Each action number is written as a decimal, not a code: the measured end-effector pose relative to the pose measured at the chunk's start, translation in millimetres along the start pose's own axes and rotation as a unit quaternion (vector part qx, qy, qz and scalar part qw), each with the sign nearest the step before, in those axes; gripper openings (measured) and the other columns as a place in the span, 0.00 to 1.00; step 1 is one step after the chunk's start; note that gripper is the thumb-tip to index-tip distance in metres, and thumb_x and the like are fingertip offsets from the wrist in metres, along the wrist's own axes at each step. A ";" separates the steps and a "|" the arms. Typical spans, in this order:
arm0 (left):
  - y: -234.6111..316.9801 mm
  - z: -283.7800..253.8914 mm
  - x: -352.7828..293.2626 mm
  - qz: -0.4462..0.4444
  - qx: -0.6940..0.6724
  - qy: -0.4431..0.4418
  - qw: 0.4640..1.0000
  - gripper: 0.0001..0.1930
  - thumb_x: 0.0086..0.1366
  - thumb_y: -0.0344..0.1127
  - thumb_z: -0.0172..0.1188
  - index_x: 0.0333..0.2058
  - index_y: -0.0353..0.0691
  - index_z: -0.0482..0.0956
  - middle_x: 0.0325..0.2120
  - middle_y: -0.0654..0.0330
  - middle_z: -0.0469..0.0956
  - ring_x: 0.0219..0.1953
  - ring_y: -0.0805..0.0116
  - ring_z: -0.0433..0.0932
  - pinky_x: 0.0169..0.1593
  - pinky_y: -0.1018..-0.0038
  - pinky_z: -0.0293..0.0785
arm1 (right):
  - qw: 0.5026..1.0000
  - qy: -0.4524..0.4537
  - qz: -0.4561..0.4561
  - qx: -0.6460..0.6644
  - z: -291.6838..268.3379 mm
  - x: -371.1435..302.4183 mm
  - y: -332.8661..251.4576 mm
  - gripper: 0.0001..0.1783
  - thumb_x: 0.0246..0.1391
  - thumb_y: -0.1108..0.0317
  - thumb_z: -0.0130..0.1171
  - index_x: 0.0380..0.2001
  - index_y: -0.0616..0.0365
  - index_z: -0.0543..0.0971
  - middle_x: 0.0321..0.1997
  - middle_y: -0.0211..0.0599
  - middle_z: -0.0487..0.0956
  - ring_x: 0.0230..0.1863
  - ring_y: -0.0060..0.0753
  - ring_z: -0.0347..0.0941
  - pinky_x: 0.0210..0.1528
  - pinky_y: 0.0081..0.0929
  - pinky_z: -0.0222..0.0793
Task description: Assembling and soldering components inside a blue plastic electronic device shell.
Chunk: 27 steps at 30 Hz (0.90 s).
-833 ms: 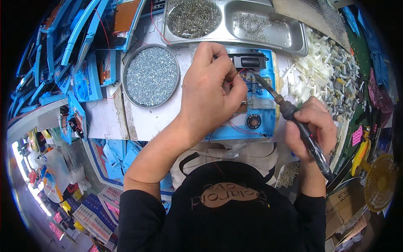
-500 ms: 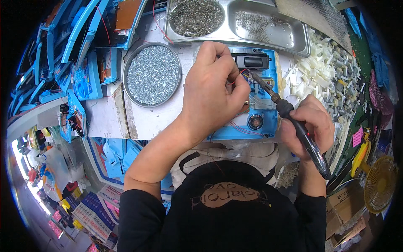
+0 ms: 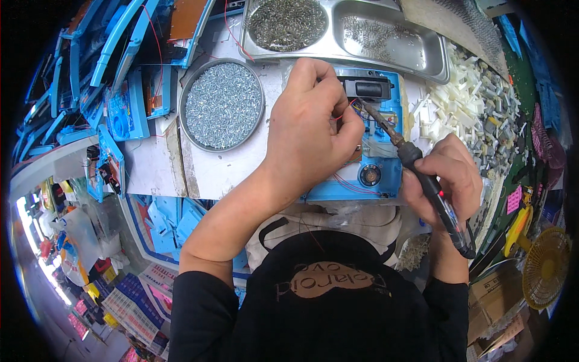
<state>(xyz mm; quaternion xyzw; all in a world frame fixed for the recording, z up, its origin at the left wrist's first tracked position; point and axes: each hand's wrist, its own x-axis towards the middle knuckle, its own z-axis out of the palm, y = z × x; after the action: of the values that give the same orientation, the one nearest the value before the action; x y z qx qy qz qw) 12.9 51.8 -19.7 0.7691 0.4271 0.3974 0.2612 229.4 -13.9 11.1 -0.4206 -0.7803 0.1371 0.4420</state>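
Observation:
A blue plastic housing (image 3: 325, 192) lies on the table before me, with a black rectangular part (image 3: 372, 90), a round speaker (image 3: 369, 175), and a circuit board. Over its left half, my left hand (image 3: 307, 133) is closed, thumb and fingers pinched on a thin red wire (image 3: 339, 117); the fingertips are partly hidden. My right hand (image 3: 451, 181) is wrapped round the black handle of a soldering iron (image 3: 429, 181). The iron slants up to the left, its tip inside the housing near the wires by my left fingers. Whether the tip touches a joint is too small to tell.
A round tray of silver screws (image 3: 221, 105) sits left of my left hand. Beyond the housing stands a metal tray (image 3: 443, 66) with small metal parts. White and grey plastic pieces (image 3: 455, 99) heap at the right. Blue housings (image 3: 129, 111) pile up at far left.
The view has shifted slightly, moving the table things a little to the right in it. Both hands keep their grips, and the iron's tip stays by the wires.

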 end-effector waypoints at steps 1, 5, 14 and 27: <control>0.3 0.0 0.3 -0.002 -0.004 -0.001 1.000 0.04 0.54 0.22 0.63 0.26 0.31 0.76 0.36 0.55 0.72 0.28 0.71 0.74 0.28 0.78 0.74 | 1.000 0.000 -0.004 0.003 0.0 0.0 0.7 0.17 0.43 0.75 0.74 0.36 0.57 0.78 0.19 0.32 0.72 0.19 0.33 0.67 0.22 0.28 0.59; 2.1 0.2 0.9 -0.012 -0.013 0.000 1.000 0.04 0.54 0.22 0.63 0.26 0.31 0.76 0.36 0.55 0.72 0.29 0.71 0.74 0.28 0.78 0.74 | 1.000 -0.003 -0.002 0.017 -2.6 -1.6 0.9 0.17 0.42 0.76 0.74 0.36 0.57 0.78 0.19 0.31 0.71 0.19 0.33 0.66 0.22 0.27 0.58; 2.0 0.9 0.5 -0.007 -0.010 0.006 1.000 0.04 0.53 0.21 0.63 0.26 0.30 0.76 0.36 0.55 0.72 0.29 0.71 0.75 0.28 0.78 0.74 | 1.000 0.008 0.016 0.026 -7.3 -3.9 0.9 0.16 0.42 0.76 0.73 0.35 0.58 0.78 0.19 0.31 0.71 0.19 0.31 0.65 0.22 0.26 0.57; 3.2 0.6 1.3 -0.002 0.007 0.011 1.000 0.05 0.50 0.24 0.66 0.24 0.34 0.77 0.35 0.55 0.72 0.29 0.70 0.74 0.30 0.76 0.73 | 0.999 0.003 0.015 0.033 -11.5 -5.0 5.7 0.15 0.43 0.76 0.73 0.35 0.58 0.78 0.21 0.32 0.74 0.20 0.31 0.66 0.22 0.26 0.58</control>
<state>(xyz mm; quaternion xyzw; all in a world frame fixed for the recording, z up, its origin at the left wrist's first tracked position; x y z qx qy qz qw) 15.3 51.4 -17.2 0.7655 0.4346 0.4024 0.2514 243.0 -16.2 11.4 -0.4183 -0.7674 0.1679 0.4560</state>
